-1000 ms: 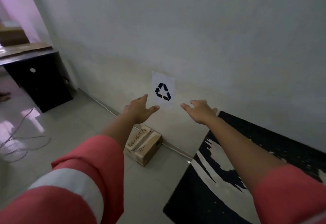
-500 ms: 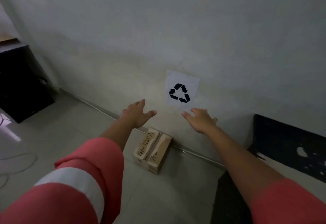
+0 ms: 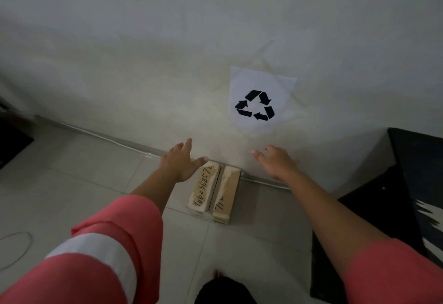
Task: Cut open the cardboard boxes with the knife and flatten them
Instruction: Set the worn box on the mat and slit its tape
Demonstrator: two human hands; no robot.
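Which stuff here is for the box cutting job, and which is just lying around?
For the job: small brown cardboard box with handwritten numbers, left hand, right hand. No knife shows.
Lying about: white paper with black recycling sign, black-and-white panel, black cabinet.

Cardboard box on floor against wall, sign above

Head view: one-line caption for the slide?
Left hand and right hand, both open, reach toward a cardboard box on the floor below a recycling sign.
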